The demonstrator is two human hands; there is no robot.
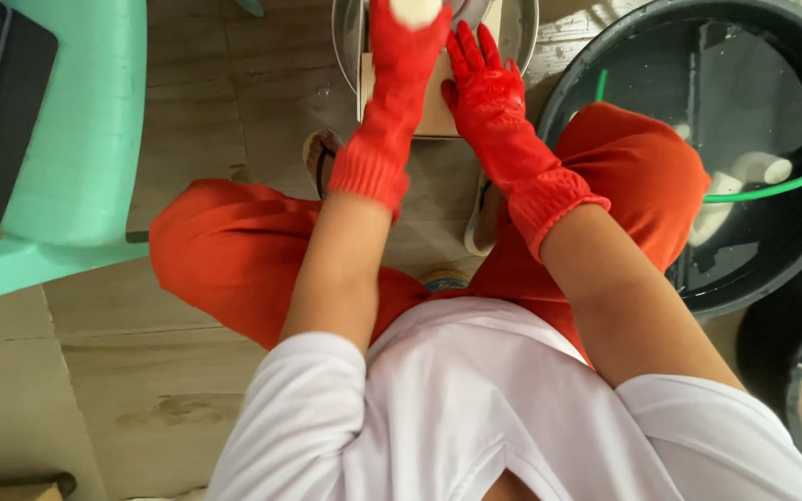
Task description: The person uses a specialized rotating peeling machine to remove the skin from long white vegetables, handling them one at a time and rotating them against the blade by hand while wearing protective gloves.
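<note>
I judge washing underway: my red-gloved left hand (407, 37) grips a pale rounded object (417, 9) over the shiny round metal basin (523, 32), the right hand (482, 79) lies flat and released just beside it on a tan flat board (438, 116), and next I need steady rubbing.

head cam: you looked steeply down from head height | faced your lap and floor (187, 121) | close range | single view, nothing shared

Home washing spot: water-filled black tub (791, 56), green hose (772, 186), mint plastic chair (85, 139).
</note>
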